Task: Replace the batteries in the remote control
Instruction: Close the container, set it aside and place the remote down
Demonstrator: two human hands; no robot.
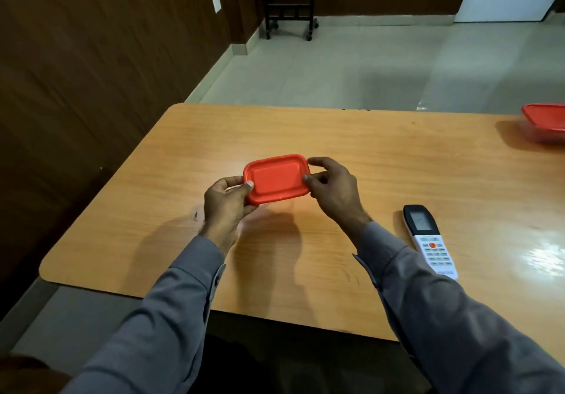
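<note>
A small container with a red lid [276,178] is held just above the wooden table [382,155], near its middle. My left hand [226,202] grips its left end, thumb on the lid's rim. My right hand [331,187] pinches the right end of the lid with thumb and fingers. The container's inside is hidden under the lid. A white remote control [429,240] with a dark screen end lies face up on the table, to the right of my right forearm, untouched. No batteries are visible.
A second red-lidded container [545,121] sits at the table's far right edge. The table's near edge runs under my forearms. Beyond the table are a tiled floor, a dark wooden wall on the left and a black wheeled stand [290,2].
</note>
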